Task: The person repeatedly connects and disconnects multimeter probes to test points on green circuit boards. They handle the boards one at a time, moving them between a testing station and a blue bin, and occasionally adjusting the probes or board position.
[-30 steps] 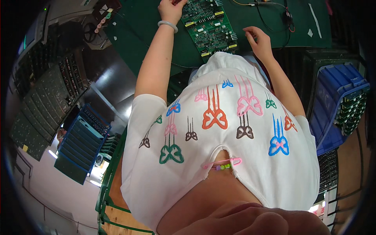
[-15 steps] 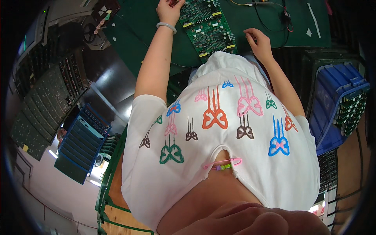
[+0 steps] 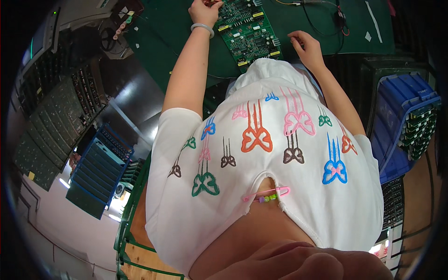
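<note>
A green circuit board panel (image 3: 252,41), crowded with small black, yellow and silver parts, lies on the dark green table top and runs past the upper edge of the picture. By its far left edge is my left hand (image 3: 205,11), with a pale bangle on the wrist. Its thumb and fingers are drawn together; what they pinch, if anything, is too small and partly cut off. My right hand (image 3: 309,48) hovers to the right of the board, apart from it. Its fingers are loosely bent with a gap to the thumb, and nothing shows in them.
Dark cables (image 3: 339,18) and white scraps (image 3: 368,36) lie at the table's far right. A blue crate (image 3: 396,130) stands to my right, with green boards (image 3: 418,130) stacked by it. Racks of boards (image 3: 99,165) are on the left.
My left hand has shifted slightly right and toward the far edge. My right hand has moved a little up and left. The board looks unmoved.
</note>
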Available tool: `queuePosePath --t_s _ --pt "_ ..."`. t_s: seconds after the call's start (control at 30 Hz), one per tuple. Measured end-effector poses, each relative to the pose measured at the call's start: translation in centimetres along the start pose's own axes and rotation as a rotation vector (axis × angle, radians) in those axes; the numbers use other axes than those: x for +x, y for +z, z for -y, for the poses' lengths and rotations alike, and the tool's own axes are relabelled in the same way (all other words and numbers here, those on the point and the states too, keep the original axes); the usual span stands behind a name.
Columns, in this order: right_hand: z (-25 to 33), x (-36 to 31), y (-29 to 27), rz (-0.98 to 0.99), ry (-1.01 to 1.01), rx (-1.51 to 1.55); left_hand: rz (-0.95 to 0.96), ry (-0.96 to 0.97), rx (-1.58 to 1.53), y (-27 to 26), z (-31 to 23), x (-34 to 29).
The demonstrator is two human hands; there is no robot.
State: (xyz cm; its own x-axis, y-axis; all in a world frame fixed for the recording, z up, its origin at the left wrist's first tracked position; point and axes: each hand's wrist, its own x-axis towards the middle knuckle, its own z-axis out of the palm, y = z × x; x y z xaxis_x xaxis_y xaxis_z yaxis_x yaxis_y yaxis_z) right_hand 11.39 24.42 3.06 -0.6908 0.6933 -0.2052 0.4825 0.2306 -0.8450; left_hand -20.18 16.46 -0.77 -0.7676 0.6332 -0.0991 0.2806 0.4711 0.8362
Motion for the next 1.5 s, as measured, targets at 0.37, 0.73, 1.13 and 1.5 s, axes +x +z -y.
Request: queuePosePath --t_s 0.37,0.73,1.13,1.5 --pt "-0.2 -0.2 -0.3 -0.018 -0.038 -0.003 0.128 0.194 0.017 -4.4 0.9 -1.3" --pt "-0.4 -0.1 0.6 0.019 -0.058 0.033 0.138 0.244 0.304 -5.4 0.6 -1.0" --pt "-0.3 -0.4 0.6 0.047 -0.024 0.02 0.055 0.22 0.169 -4.1 1.6 -1.0" --pt "-0.5 -0.4 0.7 0.014 -0.045 0.015 0.057 0.272 0.273 -4.2 1.5 -0.7"
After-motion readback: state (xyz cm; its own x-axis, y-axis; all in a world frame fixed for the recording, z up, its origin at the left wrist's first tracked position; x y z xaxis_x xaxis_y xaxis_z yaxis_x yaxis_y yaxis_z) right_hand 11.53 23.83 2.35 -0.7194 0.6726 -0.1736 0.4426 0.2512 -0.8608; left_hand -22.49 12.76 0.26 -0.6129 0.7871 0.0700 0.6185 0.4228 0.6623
